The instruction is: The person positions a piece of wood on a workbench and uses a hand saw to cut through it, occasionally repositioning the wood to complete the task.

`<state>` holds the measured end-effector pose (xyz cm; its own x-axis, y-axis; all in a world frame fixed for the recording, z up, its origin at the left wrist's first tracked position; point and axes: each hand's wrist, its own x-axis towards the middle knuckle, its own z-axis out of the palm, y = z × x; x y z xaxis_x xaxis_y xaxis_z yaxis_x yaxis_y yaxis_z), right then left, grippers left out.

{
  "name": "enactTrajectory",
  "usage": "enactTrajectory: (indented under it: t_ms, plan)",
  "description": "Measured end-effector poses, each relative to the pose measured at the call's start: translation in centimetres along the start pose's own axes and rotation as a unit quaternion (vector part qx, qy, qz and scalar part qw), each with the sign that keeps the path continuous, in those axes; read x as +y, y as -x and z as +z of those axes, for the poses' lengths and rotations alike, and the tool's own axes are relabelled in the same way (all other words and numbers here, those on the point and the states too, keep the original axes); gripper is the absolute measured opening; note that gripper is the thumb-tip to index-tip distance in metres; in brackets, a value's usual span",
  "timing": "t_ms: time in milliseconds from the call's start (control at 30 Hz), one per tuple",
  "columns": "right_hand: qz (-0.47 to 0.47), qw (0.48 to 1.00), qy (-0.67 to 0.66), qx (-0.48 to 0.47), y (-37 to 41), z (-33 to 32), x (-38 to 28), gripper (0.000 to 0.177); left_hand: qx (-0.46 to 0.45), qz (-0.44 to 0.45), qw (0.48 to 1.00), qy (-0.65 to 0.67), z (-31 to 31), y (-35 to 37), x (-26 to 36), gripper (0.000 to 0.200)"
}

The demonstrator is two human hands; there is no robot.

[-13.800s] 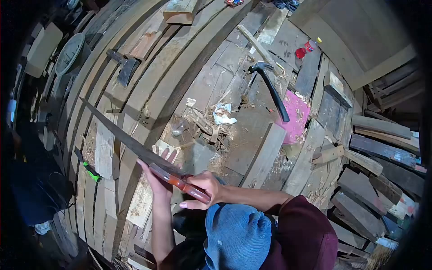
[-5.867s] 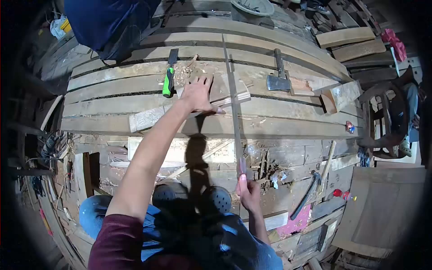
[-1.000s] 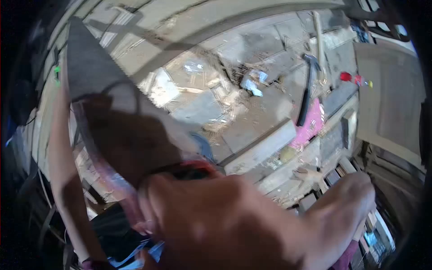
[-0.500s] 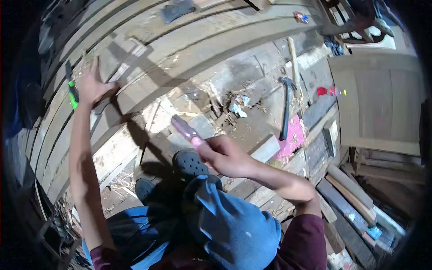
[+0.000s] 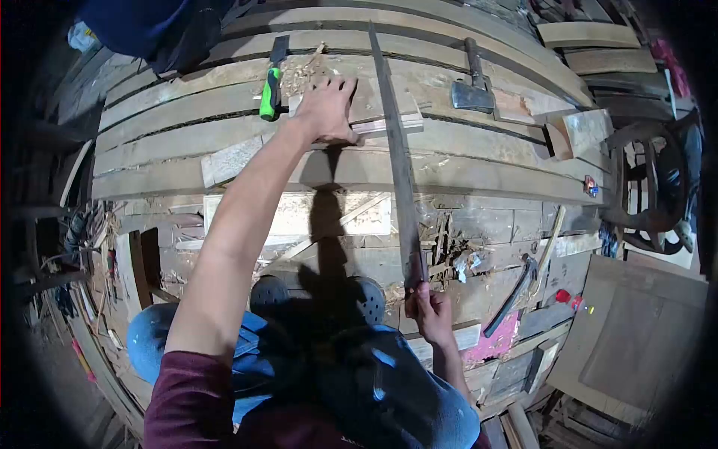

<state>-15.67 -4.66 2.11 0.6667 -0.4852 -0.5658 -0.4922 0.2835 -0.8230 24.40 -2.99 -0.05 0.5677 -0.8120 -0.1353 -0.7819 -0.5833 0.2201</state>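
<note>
A long handsaw [image 5: 396, 150] reaches from my lap up across the slatted wooden bench. My right hand [image 5: 434, 310] is closed around its handle end, low in front of the bench. The blade lies over the right end of a short wooden board [image 5: 366, 101] on the bench. My left hand [image 5: 327, 108] rests on that board with fingers spread, its thumb at the front edge. Just left of it lies a chisel with a green and black handle [image 5: 270, 96]. A hatchet [image 5: 473, 90] lies on the bench, right of the blade.
Wood blocks [image 5: 587, 133] sit at the bench's right end. On the littered plank floor are a hammer [image 5: 512, 295], a pink sheet [image 5: 493, 338] and a small bottle with red parts [image 5: 570, 298]. A wooden panel [image 5: 628, 333] stands right. Dark blue cloth [image 5: 176, 34] hangs at upper left.
The view has turned and now faces the bench squarely. The long blade shows across the board, where only a blurred short part showed at my right hand. My left hand now rests on the board.
</note>
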Motion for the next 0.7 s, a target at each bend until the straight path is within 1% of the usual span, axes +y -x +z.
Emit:
enactTrajectory:
  t_ms: [100,167,200,300,333,433,467,567,600,700]
  plan:
    - [-0.002,1.000,0.007,0.003,0.3,-0.4,-0.6,0.050,0.007,0.012,1.000,-0.004,0.3,0.0,-0.3,0.111]
    - [-0.005,1.000,-0.007,-0.004,0.0,-1.1,0.6,0.050,0.008,0.027,1.000,-0.004,0.8,-0.3,-0.8,0.113]
    - [-0.022,1.000,-0.005,0.008,0.0,-1.3,1.6,0.050,0.010,0.037,0.999,-0.006,0.7,-0.2,-0.8,0.114]
    - [-0.029,1.000,-0.010,-0.001,0.8,-1.5,2.7,0.049,-0.012,0.030,0.999,0.005,0.1,0.0,-0.5,0.114]
    - [-0.039,0.999,-0.025,-0.001,0.8,-0.9,2.3,0.049,0.008,0.036,0.999,-0.005,0.4,0.0,-0.6,0.117]
    - [-0.010,1.000,0.025,0.009,-0.1,-0.2,2.3,0.050,0.017,0.029,0.999,0.013,0.5,-0.1,-0.7,0.117]
    - [-0.035,0.999,0.018,0.001,-0.2,0.1,2.1,0.050,0.017,0.024,1.000,0.012,0.5,-0.1,-0.7,0.115]
    - [-0.038,0.999,0.005,0.001,0.4,0.3,3.7,0.049,0.011,0.036,0.999,0.001,0.9,-0.3,-0.9,0.115]
    - [-0.024,0.999,0.018,0.029,1.2,0.9,3.1,0.049,0.010,0.027,1.000,0.009,0.7,-0.2,-0.7,0.116]
    - [-0.027,0.999,-0.026,0.002,1.5,0.7,3.3,0.050,0.014,0.027,1.000,0.006,0.7,-0.2,-0.7,0.115]
